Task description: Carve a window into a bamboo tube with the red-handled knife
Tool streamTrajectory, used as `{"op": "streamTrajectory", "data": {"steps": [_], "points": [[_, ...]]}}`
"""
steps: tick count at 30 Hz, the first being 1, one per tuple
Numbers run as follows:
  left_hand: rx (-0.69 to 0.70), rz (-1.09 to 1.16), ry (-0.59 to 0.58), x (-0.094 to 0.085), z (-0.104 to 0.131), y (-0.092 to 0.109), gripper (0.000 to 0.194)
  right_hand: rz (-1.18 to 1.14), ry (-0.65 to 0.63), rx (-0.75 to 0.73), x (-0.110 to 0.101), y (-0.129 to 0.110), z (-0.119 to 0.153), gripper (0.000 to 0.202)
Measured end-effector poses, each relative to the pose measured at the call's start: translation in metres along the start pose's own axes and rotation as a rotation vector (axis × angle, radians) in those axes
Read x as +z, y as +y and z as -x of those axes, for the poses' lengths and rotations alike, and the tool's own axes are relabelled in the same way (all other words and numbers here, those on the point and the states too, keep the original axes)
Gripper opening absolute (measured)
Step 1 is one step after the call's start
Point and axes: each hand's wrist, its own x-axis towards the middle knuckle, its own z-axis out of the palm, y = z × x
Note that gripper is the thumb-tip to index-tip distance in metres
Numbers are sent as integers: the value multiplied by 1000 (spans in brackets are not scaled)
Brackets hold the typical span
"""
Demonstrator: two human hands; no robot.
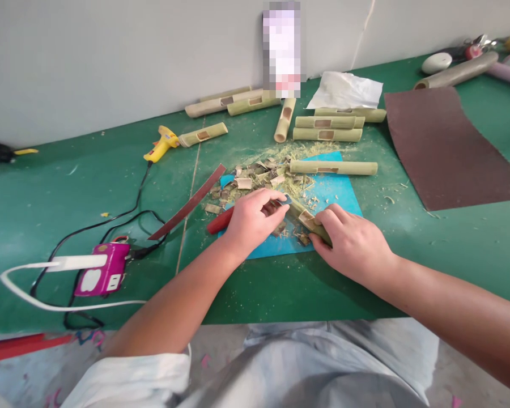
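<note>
My right hand (352, 238) is closed around the near end of a green bamboo tube (296, 208), which has a rectangular opening cut in its side. The tube slants over a blue sheet (338, 198). At the tube's far end, my left hand (257, 218) pinches a small dark bluish piece (285, 200); its kind is not clear. Beside the left hand lies a red handle (220, 221), partly hidden by that hand. Bamboo chips and shavings (266, 175) are heaped just beyond the hands. Another cut bamboo tube (348, 168) rests across the sheet's far edge.
Several cut bamboo tubes (327, 134) lie toward the wall, by a crumpled white paper (344, 89). A brown abrasive-looking sheet (446, 147) is at right. Left are a narrow brown strip (189, 201), yellow glue gun (162, 144) and purple power block (104, 269) with cords.
</note>
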Motion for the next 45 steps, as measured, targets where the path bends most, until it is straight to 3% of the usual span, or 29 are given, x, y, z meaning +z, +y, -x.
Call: {"op": "streamTrajectory", "data": {"steps": [9,18,29,33,45], "points": [[150,-100,-57,-3,0,0,19,-32,-40,17,-1,0,-1,12],[388,-360,-107,8,10,4,27,-35,1,-23,2,-1,0,8],[419,-352,-58,8,3,-5,29,-35,-22,-13,2,0,0,10],[404,-322,-115,9,4,-4,31,-57,-41,-10,2,0,0,10],[408,-359,-102,10,6,-3,32,-75,-72,42,1,-1,-2,9]]}}
